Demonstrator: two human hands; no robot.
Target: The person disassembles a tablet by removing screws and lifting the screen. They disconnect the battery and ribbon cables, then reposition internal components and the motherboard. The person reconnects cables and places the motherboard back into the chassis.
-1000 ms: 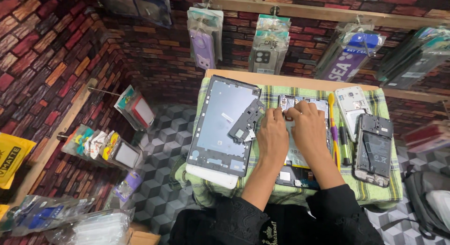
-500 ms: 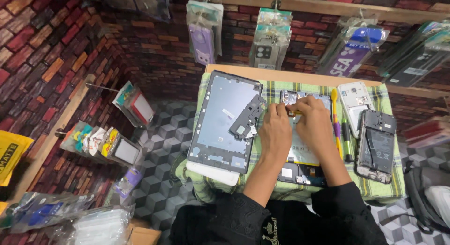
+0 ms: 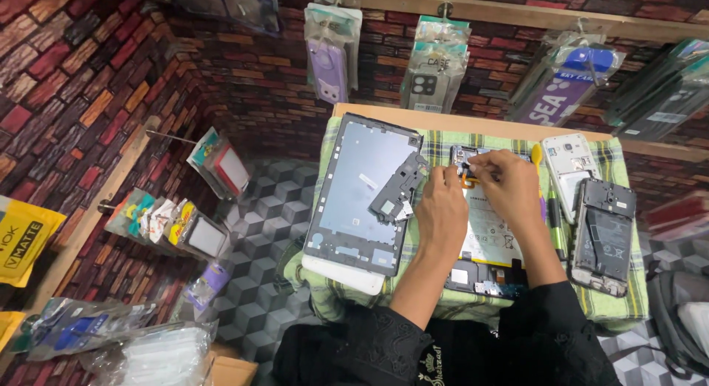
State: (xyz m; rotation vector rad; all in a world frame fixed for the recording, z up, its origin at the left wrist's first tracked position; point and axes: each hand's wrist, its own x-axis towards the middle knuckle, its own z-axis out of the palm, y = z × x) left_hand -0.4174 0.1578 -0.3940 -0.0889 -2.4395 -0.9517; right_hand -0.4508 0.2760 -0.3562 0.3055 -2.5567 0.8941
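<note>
An opened tablet body (image 3: 487,238) with a white battery lies on the green checked cloth (image 3: 620,297). My left hand (image 3: 442,209) rests on its upper left part, fingertips pinched near the top edge. My right hand (image 3: 508,185) sits beside it, fingers pinched on something small near an orange flex strip at the tablet's top; what it pinches is too small to tell. To the left lies the tablet's grey back frame (image 3: 362,194) with a dark cover piece (image 3: 399,190) resting on it.
Two opened phones lie at the right, a white one (image 3: 567,164) and a dark one (image 3: 604,235). A yellow-tipped tool (image 3: 538,157) lies between them and the tablet. Packaged phone cases (image 3: 428,69) hang on the brick-pattern wall; more packages hang at the left (image 3: 170,223).
Both hands have stayed at the tablet's top edge, shifting only slightly. The view has drifted a little.
</note>
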